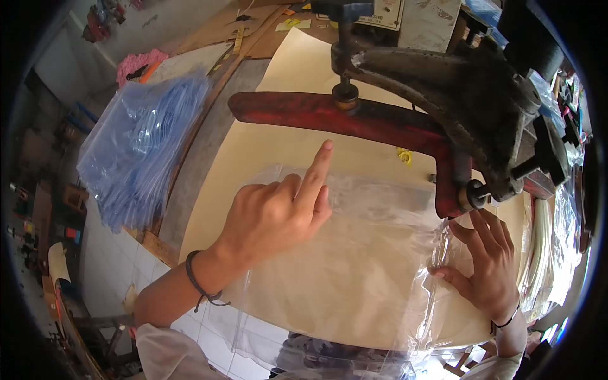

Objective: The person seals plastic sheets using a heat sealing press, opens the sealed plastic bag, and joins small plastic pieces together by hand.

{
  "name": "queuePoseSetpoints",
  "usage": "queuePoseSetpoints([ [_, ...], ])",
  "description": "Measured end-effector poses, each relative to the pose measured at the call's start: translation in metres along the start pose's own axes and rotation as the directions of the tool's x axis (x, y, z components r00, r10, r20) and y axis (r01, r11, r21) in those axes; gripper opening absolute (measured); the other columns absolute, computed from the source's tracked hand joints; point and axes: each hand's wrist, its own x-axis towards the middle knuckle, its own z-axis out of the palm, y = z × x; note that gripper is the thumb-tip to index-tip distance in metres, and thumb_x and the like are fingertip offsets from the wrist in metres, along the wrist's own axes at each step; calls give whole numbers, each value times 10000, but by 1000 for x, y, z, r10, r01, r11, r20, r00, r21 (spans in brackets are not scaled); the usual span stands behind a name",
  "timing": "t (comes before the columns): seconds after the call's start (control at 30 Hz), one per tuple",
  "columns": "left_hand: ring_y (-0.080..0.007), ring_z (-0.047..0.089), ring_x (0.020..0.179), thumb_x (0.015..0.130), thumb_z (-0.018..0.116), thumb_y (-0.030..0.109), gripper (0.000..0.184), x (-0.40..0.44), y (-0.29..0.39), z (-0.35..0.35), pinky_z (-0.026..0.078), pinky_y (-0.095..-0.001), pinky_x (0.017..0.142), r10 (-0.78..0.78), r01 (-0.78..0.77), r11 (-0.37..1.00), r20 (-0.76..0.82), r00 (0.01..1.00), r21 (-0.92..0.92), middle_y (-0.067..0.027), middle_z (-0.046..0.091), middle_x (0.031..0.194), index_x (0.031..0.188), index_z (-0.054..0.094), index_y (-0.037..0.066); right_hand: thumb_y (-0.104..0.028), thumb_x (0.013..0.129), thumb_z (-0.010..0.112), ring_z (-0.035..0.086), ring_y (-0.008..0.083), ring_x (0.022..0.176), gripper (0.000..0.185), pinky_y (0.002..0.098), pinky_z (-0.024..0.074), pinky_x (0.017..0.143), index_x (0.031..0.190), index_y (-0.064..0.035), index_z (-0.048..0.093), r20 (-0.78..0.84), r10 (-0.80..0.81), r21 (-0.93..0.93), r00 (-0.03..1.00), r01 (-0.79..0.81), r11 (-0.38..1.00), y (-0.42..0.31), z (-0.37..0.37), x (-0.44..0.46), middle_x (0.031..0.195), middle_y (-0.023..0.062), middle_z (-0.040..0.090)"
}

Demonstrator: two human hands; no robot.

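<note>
1. One clear plastic sheet (pixel 361 272) lies in the middle and lower middle of the frame, on a big tan board (pixel 304 63). It is see-through, with shiny wrinkles down its right side. Its bottom part hangs past the board's edge.
2. The left hand (pixel 272 215) is over the sheet's upper left part and hides some of it. Its pointing finger sticks out; the others curl in. I cannot tell if it pinches anything.
3. The right hand (pixel 481 266) is at the sheet's right edge, with bent fingers and thumb spread apart.
4. A red bar (pixel 285 109) and a dark machine arm (pixel 437 73) cover part of the board.
5. Bluish plastic (pixel 142 133) sits in a pile at upper left.
6. At the top, a label (pixel 387 11) seems to say "CO., LTD"; its other letters are too small.
</note>
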Motion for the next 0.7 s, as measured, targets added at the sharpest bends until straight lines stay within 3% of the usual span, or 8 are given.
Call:
queuePoseSetpoints([
  [0.33,-167,434,362,779,680,102,722,3,1,4,419,-327,395,-58,59,997,41,998,-41,-15,478,491,1476,513,15,-596,764,778,544,456,1240,704,530,450,995,1169,-31,667,4,-13,-32,1000,13,999,1,0,0,1399,281,555],
  [0.7,-168,448,369,774,678,101,726,3,1,4,423,-329,395,-60,62,997,53,997,-35,-22,496,498,1478,516,29,-585,771,775,545,422,1256,683,520,448,1004,1169,-40,673,0,-16,-33,1000,16,999,1,0,0,1436,244,545],
])
